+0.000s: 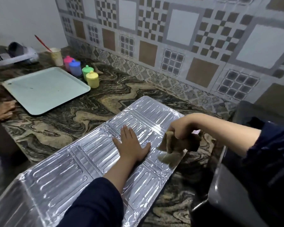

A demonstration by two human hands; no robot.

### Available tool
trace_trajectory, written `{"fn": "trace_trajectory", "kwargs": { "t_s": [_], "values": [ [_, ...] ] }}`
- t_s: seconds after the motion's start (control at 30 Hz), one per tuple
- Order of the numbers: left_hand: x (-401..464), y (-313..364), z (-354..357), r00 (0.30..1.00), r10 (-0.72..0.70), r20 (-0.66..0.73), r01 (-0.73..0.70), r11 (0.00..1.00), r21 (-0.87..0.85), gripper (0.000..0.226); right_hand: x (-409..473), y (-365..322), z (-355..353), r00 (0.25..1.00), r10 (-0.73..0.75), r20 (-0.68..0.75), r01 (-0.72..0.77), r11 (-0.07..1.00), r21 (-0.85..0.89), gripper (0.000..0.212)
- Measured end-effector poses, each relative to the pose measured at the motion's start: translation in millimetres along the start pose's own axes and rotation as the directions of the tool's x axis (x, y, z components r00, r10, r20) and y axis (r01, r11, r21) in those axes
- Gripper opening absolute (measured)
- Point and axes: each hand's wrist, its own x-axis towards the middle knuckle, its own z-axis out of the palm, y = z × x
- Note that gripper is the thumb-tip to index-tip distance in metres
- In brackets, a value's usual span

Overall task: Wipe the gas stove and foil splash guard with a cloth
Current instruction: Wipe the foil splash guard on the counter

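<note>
The foil splash guard (92, 154) lies flat on the marbled counter, a long embossed silver panel running from the near left to the centre. My left hand (131, 143) presses flat on it, fingers spread, near its far half. My right hand (180, 128) is just above the guard's right edge, closed on a crumpled brown cloth (179, 146) that hangs down over that edge. The grey gas stove (233, 185) shows at the right, partly behind my right sleeve.
A pale green tray (46, 89) lies at the left. Behind it stand several small coloured jars (92, 79) and a cup (57, 56) with a red stick. Another person's hand (2, 108) rests at the left counter edge. The tiled wall (170, 38) borders the counter's back.
</note>
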Motion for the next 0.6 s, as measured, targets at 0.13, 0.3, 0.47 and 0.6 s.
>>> {"fn": "trace_trajectory", "kwargs": {
  "t_s": [0.13, 0.3, 0.47, 0.6],
  "values": [
    [26, 25, -2, 0.999, 0.034, 0.02, -0.034, 0.999, -0.016, 0.102, 8, 12, -11, 1.0, -0.015, -0.019, 0.015, 1.0, 0.014, 0.052],
    [60, 57, 0, 0.996, 0.079, 0.037, -0.078, 0.997, -0.028, 0.107, 11, 28, -30, 0.993, 0.039, -0.11, -0.029, 0.996, 0.085, 0.044],
    [84, 86, 0, 0.995, 0.088, 0.052, -0.084, 0.994, -0.077, 0.106, 25, 43, -38, 0.962, 0.151, -0.229, -0.14, 0.988, 0.061, 0.035],
    [96, 96, -1, 0.995, 0.067, 0.073, -0.057, 0.99, -0.126, 0.107, 31, 55, -38, 0.943, 0.217, -0.252, -0.192, 0.974, 0.118, 0.034]
  ]
}}
